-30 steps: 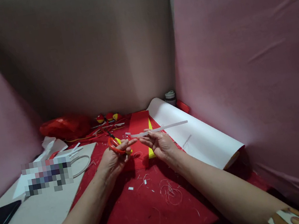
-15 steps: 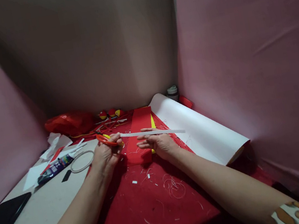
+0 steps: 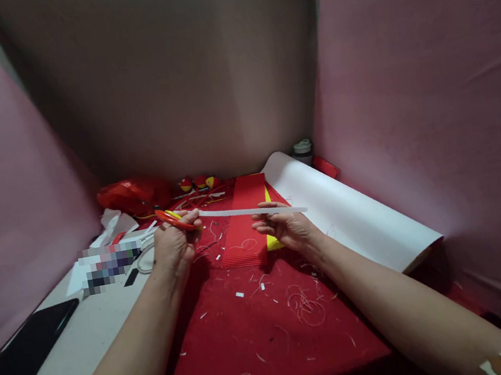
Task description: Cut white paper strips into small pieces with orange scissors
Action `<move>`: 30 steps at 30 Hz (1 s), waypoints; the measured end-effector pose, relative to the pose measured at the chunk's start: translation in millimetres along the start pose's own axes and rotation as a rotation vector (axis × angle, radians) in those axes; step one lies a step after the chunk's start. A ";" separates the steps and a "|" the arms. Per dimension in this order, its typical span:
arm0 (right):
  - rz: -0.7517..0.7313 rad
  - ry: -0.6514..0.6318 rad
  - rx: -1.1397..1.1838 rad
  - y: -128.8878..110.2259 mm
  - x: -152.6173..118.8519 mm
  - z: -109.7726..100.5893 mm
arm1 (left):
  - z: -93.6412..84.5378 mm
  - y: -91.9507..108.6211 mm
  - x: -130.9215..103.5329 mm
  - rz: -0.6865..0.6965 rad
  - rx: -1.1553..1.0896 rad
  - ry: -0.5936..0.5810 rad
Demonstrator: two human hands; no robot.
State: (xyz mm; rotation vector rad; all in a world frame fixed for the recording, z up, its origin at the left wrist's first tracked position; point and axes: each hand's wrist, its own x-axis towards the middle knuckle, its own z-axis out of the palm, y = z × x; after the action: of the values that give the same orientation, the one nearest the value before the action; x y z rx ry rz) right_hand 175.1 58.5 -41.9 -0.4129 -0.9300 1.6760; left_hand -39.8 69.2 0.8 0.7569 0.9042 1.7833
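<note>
My left hand (image 3: 174, 243) is closed around orange-handled scissors (image 3: 177, 219) and pinches one end of a narrow white strip (image 3: 226, 214). The strip stretches rightward in the air, reaching past my right hand (image 3: 280, 221). The fingers of my right hand are spread, palm turned up, with the strip lying across them near its far end. Under and between the hands lies a stack of red ribbed card (image 3: 246, 240), with a yellow piece (image 3: 276, 243) showing at its right edge.
A large white sheet roll (image 3: 352, 211) lies at right, a lidded jar (image 3: 303, 151) behind it. At back left are a red plastic bag (image 3: 133, 196) and red-yellow ornaments (image 3: 200, 182). Thread scraps litter the red cloth (image 3: 270, 352). A black flat object (image 3: 24, 363) lies at left.
The view has shifted, so the table things appear farther right. My left hand still holds the scissors and strip; my right hand stays open at the strip, a little farther from my left.
</note>
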 end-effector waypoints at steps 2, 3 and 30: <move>-0.019 0.015 -0.009 -2.2 -0.5 -0.8 | -2.2 0.3 1.4 0.012 0.020 -0.006; -0.026 0.017 -0.016 -3.1 -1.0 -0.5 | -3.1 0.3 1.9 0.018 0.027 -0.002; 0.026 0.076 -0.029 -5.2 -3.8 5.4 | 2.1 -2.4 -6.6 0.108 0.066 0.029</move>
State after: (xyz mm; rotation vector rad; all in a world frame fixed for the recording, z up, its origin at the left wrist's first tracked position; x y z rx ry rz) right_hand 176.0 53.4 -35.3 -0.5071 -0.8968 1.6607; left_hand -34.6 64.1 -0.7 0.8378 0.9611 1.8703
